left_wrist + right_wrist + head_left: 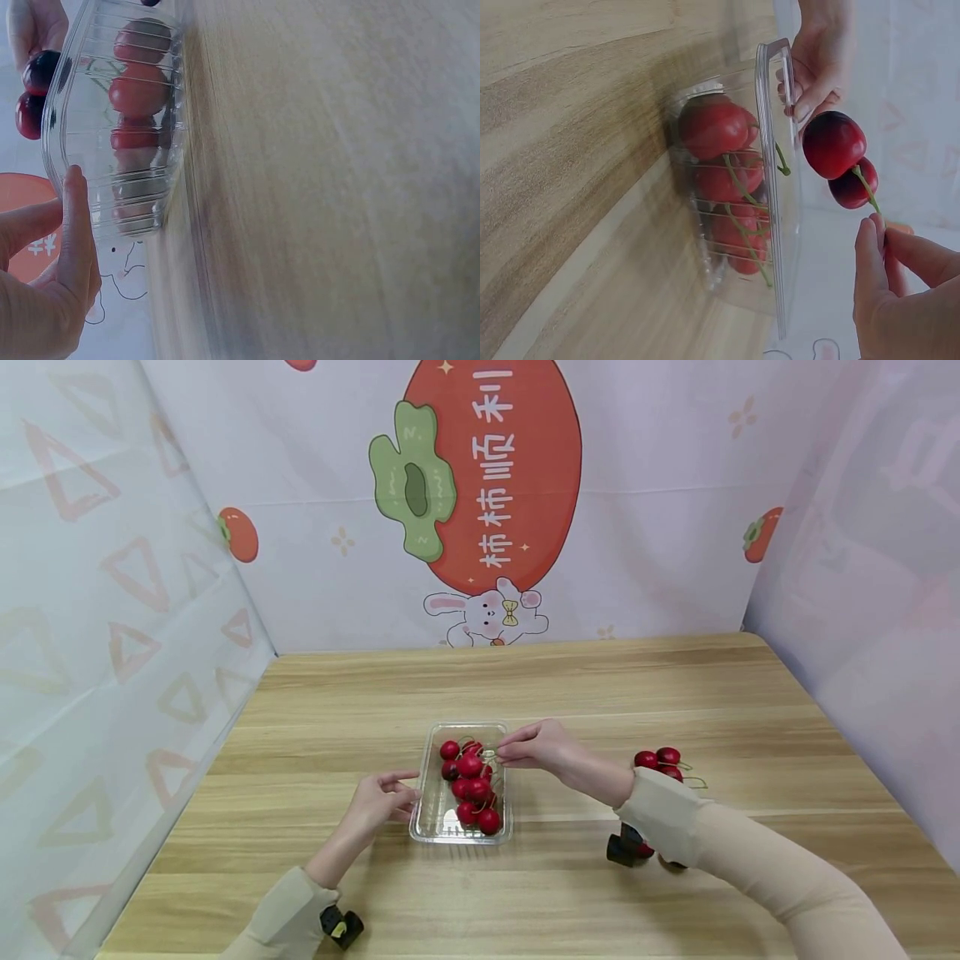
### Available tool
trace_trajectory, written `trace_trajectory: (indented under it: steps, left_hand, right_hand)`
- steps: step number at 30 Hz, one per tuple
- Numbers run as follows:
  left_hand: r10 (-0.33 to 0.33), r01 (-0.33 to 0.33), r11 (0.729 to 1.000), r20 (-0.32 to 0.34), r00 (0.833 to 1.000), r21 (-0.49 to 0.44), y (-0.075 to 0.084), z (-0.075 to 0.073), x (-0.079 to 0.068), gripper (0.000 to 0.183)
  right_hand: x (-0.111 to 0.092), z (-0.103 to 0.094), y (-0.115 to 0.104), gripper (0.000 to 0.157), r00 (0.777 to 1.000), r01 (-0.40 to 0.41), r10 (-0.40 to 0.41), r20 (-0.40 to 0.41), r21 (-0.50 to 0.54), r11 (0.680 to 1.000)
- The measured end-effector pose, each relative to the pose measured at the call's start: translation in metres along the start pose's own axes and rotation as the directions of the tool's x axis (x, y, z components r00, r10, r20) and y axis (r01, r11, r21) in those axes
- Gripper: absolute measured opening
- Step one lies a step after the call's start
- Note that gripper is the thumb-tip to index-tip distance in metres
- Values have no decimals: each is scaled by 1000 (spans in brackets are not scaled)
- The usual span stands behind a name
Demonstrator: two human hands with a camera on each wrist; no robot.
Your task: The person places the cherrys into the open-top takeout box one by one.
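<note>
A clear plastic box with several red cherries in it stands on the wooden table. Between thumb and fingertips, my right hand pinches a green stem. Two dark red cherries hang there, held above the box's rim in the right wrist view. My left hand is at the box's left side, its fairly straight fingers touching the rim and outer wall. Cherries inside show through the ribbed wall, green stems sticking up among them.
More cherries lie on the wooden table to the right, partly hidden under my right forearm. Black wrist cameras hang below both sleeves. Printed cloth closes off the back and sides.
</note>
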State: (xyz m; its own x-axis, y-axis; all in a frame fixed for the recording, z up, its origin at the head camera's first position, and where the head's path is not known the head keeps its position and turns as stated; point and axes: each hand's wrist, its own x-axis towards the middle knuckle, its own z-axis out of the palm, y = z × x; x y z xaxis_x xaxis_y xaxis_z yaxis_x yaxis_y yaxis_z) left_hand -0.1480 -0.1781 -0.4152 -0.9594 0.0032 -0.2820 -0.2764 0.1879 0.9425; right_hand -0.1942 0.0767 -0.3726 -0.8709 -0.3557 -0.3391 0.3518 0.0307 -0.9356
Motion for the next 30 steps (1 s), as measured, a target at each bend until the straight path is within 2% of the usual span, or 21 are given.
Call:
trace_trajectory:
  steps: [11,30]
  left_hand:
    - [-7,7,1000,0,1000,0,-3,1,2,37]
    - [3,-3,1000,0,1000,9,-1,1,2,36]
  right_hand:
    - [6,17,9,26,1000,-13,13,14,-7,1000]
    - [15,35,16,24,999,-50,50,17,-14,999]
